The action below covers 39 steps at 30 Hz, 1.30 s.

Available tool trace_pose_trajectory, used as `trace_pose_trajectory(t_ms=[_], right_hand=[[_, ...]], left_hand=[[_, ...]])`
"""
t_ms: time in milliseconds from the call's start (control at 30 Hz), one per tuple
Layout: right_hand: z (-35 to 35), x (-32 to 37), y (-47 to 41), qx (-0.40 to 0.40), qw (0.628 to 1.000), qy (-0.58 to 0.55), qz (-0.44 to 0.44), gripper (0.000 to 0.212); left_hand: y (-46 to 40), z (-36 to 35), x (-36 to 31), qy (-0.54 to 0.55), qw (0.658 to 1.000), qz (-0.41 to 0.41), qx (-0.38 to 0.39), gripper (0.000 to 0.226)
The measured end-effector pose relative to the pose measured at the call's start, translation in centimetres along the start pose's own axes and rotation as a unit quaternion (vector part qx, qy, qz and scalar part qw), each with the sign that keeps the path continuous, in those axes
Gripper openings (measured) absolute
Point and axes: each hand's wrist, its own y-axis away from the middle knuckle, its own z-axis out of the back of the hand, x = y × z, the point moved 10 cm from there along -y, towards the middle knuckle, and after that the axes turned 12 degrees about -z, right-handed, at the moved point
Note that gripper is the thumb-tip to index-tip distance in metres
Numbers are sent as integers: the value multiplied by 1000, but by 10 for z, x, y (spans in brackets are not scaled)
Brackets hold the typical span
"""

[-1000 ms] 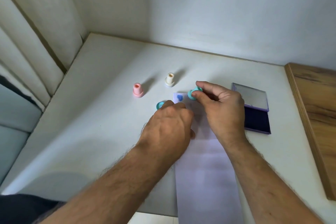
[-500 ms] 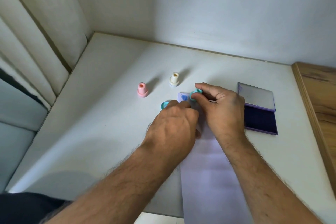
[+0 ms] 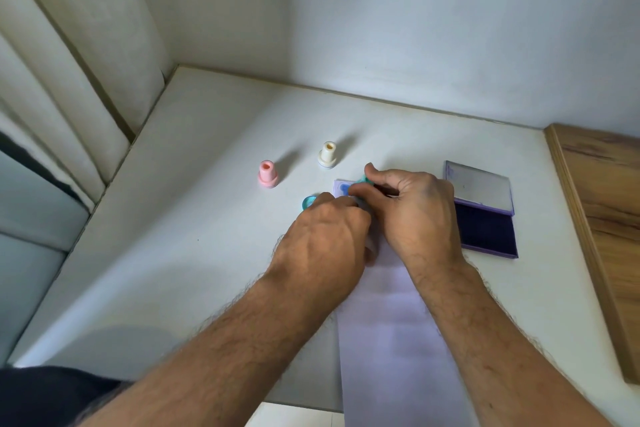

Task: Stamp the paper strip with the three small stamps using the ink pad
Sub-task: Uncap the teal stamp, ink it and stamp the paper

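Nearest, a dark patch of clothing fills the lower left corner, and two bare forearms reach forward from the bottom edge over a white table. Between them a long pale lilac paper strip lies flat on the table, running from the near edge away toward the hands.

Further in, the left hand rests knuckles up on the strip's left side, fingers curled down; what they press or grip is hidden beneath the hand, so I cannot tell whether it has hold of anything. At its fingertips, just off the strip's left edge, a small teal cap lies on the table. Just beside it, the right hand is closed in a pinch, thumb and fingers gripping a teal stamp at the strip's far end; only a sliver of the stamp shows, and whether it touches the paper is unclear. Next to that stamp a blue stamped mark sits near the strip's far edge.

Right of the right hand lies the ink pad, open, its dark blue pad nearer and its clear lid folded back flat behind it. A wooden surface borders the table on the right.

Beyond the hands, a pink stamp stands upright to the left and a cream stamp stands upright a little further back, apart from each other and off the paper. Behind them the table meets a white wall, with pale curtain folds on the left.
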Motion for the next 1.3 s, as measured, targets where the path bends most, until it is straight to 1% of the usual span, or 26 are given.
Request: trace_pose_trajectory(t_ms=[100,167,200,267,333,400,500,633,700,833,933,1033,1167,1233,1300], right_hand=[[-1,5,-3,5,1000,10,-9,22],[-3,5,-9,16,999,34,-37,10],[-5,5,-13,25,997,49,-52,7],[-7,7,-19,38,994,80,-69,12],[-8,5,-24,53,990,89,-91,14],[-8,2,-29,64,988,62,-128,12],[-9,1,-31,68,987,57,-134,11],[-14,-9,-22,90,981,-18,-169,17],[-15,-10,-17,94,978,-37,-180,16],[-14,-2,-10,109,982,-34,-151,14],[-14,-6,-11,121,974,-71,-176,14],[-14,-4,-12,124,981,-46,-141,12],[-13,-13,-10,113,975,-99,-165,13],[-12,-12,-9,99,983,-74,-134,12],[-9,-5,-6,67,995,-20,-71,14]], left_hand=[[0,-3,2,-3,1000,12,15,20],[0,-5,5,2,999,28,30,23],[1,-6,8,9,998,39,38,24],[2,-8,11,18,997,52,53,27],[4,-8,10,20,996,54,61,32],[5,-6,10,23,996,58,62,36],[6,-4,9,27,996,63,65,40],[4,-4,8,20,996,55,65,40],[3,-4,8,21,996,56,60,38],[4,-4,10,26,996,60,57,39],[5,-1,9,30,996,64,57,39],[5,1,8,35,995,68,56,40],[6,2,10,30,995,74,56,41],[5,2,9,21,996,70,55,44],[4,2,9,11,996,68,54,45]])
